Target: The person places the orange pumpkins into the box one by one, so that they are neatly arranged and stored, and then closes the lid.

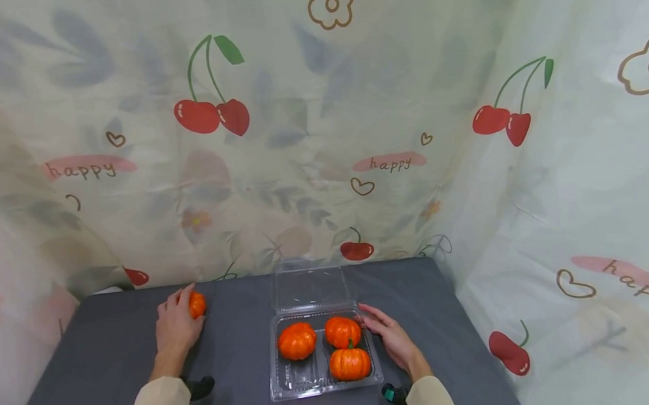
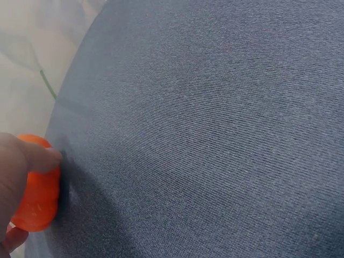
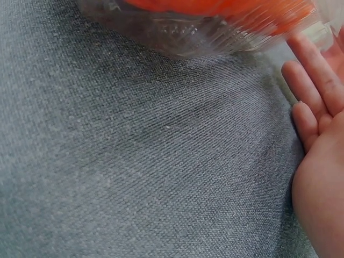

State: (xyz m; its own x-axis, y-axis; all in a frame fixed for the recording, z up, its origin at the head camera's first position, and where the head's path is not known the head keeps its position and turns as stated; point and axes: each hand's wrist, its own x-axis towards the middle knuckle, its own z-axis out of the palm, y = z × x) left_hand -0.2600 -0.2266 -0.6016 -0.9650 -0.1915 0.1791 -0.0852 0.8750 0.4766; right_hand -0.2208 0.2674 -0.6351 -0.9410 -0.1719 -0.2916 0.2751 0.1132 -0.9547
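At the left of the table, my left hand point(image 1: 174, 327) holds a small orange pumpkin point(image 1: 197, 305) between thumb and fingers. The left wrist view shows the thumb against this pumpkin point(image 2: 40, 196), close to the dark cloth. A clear plastic clamshell box point(image 1: 326, 391) stands in the middle with its lid point(image 1: 311, 287) raised at the back. Inside are three orange pumpkins: one at the left point(image 1: 297, 341), one at the back right point(image 1: 343, 332) and one at the front right point(image 1: 350, 364). My right hand point(image 1: 392, 338) rests its loosely extended fingers against the box's right side.
A dark grey cloth point(image 1: 233, 351) covers the table. Behind it hangs a pale curtain point(image 1: 301, 167) printed with cherries, and another such curtain point(image 1: 564, 216) stands along the right side.
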